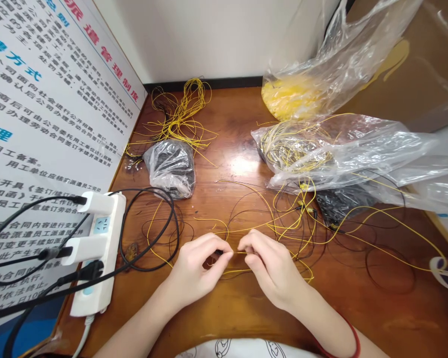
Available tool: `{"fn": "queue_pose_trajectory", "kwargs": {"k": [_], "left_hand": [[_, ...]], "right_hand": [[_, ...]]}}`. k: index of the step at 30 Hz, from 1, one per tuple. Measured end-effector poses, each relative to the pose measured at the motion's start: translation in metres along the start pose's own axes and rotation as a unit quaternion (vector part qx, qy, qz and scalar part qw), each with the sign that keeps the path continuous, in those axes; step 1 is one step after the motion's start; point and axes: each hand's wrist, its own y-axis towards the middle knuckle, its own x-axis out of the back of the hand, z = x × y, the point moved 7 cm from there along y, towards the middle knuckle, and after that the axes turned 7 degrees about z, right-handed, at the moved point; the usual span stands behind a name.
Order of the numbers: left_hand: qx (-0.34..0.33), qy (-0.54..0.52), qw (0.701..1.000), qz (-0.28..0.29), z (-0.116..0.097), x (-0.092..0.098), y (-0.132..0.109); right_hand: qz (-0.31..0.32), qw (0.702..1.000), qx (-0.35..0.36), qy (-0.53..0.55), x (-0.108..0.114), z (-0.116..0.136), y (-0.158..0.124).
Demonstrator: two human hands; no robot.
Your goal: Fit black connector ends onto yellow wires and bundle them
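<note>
We pinch a thin yellow wire (242, 252) between our left hand (196, 268) and our right hand (272, 266). The two hands are close together but not touching, each with its fingertips clamped on the wire. A small dark tip (219, 252) shows at our left fingertips, too small for us to tell what it is. The wire sits low and central over a brown wooden surface (224, 134). The step in hand appears to be close work on this one strand, and the next move calls for a steady pinch, clear of the loose tangle of yellow and dark wires (294, 223) beside our right hand. Farther out lie a clear plastic bag of coiled yellow wire (291, 149), a small clear bag of dark contents (169, 166), a loose bundle of yellow wire (182, 117) and a white power strip (97, 293) with black cables.
</note>
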Motion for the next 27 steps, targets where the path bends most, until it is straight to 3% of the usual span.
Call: {"fn": "queue_pose_trajectory", "kwargs": {"k": [7,14,27], "left_hand": [[0.007,-0.001,1.0,-0.005,0.003,0.002,0.001],[-0.006,-0.002,1.0,-0.012,-0.001,0.004,0.001],[-0.038,-0.014,0.999,-0.025,-0.009,0.007,-0.001]], "right_hand": [[-0.079,0.993,0.082,-0.021,0.009,0.009,-0.002],[-0.067,0.989,0.098,-0.086,0.006,0.014,0.0],[-0.062,0.993,0.096,-0.017,0.0,0.015,-0.001]]}}
